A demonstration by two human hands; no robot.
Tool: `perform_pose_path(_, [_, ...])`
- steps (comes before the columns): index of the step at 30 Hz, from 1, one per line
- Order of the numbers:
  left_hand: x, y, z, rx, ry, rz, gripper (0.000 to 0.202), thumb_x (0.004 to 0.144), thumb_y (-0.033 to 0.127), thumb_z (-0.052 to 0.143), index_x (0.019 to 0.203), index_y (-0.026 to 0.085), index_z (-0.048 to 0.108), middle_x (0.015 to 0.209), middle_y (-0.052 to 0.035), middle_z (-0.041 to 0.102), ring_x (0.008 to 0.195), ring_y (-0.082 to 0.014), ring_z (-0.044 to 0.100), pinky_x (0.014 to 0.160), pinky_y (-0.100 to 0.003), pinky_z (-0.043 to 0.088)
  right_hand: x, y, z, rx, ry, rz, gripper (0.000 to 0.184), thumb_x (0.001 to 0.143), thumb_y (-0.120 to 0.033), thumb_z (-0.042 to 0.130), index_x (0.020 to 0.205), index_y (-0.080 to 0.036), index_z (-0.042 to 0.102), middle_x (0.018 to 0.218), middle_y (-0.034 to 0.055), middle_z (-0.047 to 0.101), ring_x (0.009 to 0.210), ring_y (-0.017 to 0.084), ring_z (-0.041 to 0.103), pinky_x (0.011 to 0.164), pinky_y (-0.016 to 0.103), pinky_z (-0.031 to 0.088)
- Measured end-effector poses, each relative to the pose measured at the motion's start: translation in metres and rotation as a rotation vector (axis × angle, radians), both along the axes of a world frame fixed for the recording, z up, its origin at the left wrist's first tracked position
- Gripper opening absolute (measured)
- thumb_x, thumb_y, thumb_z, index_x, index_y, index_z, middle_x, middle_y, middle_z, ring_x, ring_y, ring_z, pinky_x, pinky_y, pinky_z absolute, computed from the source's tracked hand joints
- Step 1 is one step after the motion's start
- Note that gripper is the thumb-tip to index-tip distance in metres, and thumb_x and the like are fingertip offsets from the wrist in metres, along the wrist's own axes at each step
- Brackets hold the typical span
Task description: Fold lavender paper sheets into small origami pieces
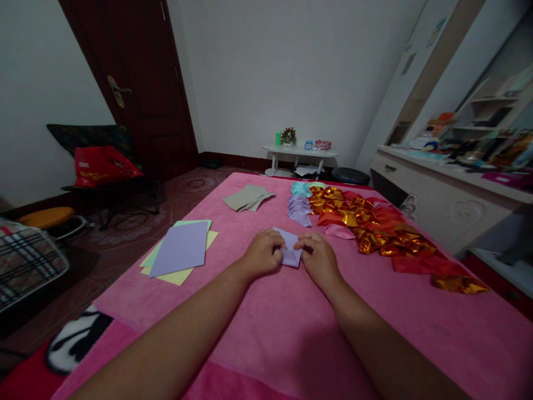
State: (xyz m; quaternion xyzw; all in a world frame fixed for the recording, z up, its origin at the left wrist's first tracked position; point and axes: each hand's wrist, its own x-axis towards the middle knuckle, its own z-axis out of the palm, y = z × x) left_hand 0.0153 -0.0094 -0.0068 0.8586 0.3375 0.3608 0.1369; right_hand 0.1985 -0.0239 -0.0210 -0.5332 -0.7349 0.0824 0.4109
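Between my hands, a folded piece of lilac paper [290, 256] lies on the pink cloth [287, 316]. My left hand [266, 253] is closed on the paper's left side, with the fingers curled and the thumb pressed near its edge. On the right edge, the fingertips of my right hand [318, 254] pinch the paper. Creases run across its lower part. Just beyond my hands stands a row of folded lilac paper pieces [298, 208], with light blue folded pieces [300, 189] behind it.
To the left lies a stack of lilac, green and yellow sheets [181, 250]. Grey-brown sheets [247, 198] are farther back. Shiny gold folded pieces [366, 222] and red ones [412, 264] spread along the right side. A white side table [300, 151] stands by the wall.
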Motion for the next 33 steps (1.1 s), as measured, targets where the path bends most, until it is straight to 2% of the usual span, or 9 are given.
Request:
perform_pose_path(7, [0.0, -0.001, 0.001, -0.011, -0.014, -0.011, 0.022, 0.057, 0.004, 0.044, 0.065, 0.016, 0.06, 0.067, -0.0034, 0.06, 0.069, -0.017, 0.052, 0.069, -0.03, 0.041, -0.001, -0.001, 0.0, 0.007, 0.019, 0.012, 0.032, 0.064, 0.0, 0.049, 0.073, -0.024, 0.068, 0.091, 0.0026, 0.062, 0.091, 0.019, 0.059, 0.081, 0.033, 0.047])
perform_pose_path(11, [0.0, -0.003, 0.003, 0.019, -0.044, 0.029, 0.023, 0.058, 0.003, 0.044, 0.064, 0.017, 0.06, 0.068, -0.004, 0.06, 0.072, -0.0182, 0.053, 0.071, -0.031, 0.042, -0.001, -0.001, 0.002, 0.041, 0.074, 0.038, 0.03, 0.064, -0.001, 0.051, 0.073, -0.024, 0.068, 0.092, 0.0025, 0.063, 0.092, 0.019, 0.058, 0.082, 0.033, 0.047])
perform_pose_path(15, [0.0, -0.007, 0.007, 0.092, -0.074, 0.075, 0.025, 0.06, 0.002, 0.047, 0.07, 0.017, 0.064, 0.075, -0.0047, 0.062, 0.08, -0.0193, 0.054, 0.08, -0.034, 0.041, 0.0, -0.004, 0.009, 0.158, 0.137, -0.057, 0.029, 0.066, -0.001, 0.049, 0.068, -0.024, 0.067, 0.096, 0.0028, 0.063, 0.096, 0.021, 0.057, 0.085, 0.036, 0.045])
perform_pose_path(23, [0.002, -0.009, 0.005, 0.091, 0.082, -0.042, 0.035, 0.066, 0.002, 0.05, 0.082, 0.023, 0.073, 0.086, -0.0043, 0.068, 0.089, -0.0207, 0.056, 0.084, -0.037, 0.038, 0.011, -0.001, 0.013, 0.258, 0.272, -0.209, 0.03, 0.066, -0.003, 0.047, 0.066, -0.022, 0.069, 0.105, 0.0054, 0.059, 0.102, 0.022, 0.053, 0.083, 0.037, 0.045])
perform_pose_path(33, [0.003, -0.011, 0.005, 0.068, -0.001, -0.144, 0.039, 0.062, -0.003, 0.045, 0.081, 0.019, 0.072, 0.087, -0.0044, 0.069, 0.086, -0.0177, 0.059, 0.082, -0.032, 0.044, 0.016, 0.002, 0.018, 0.341, 0.476, -0.216, 0.024, 0.067, -0.006, 0.047, 0.064, -0.018, 0.068, 0.11, 0.007, 0.053, 0.098, 0.019, 0.056, 0.074, 0.029, 0.048])
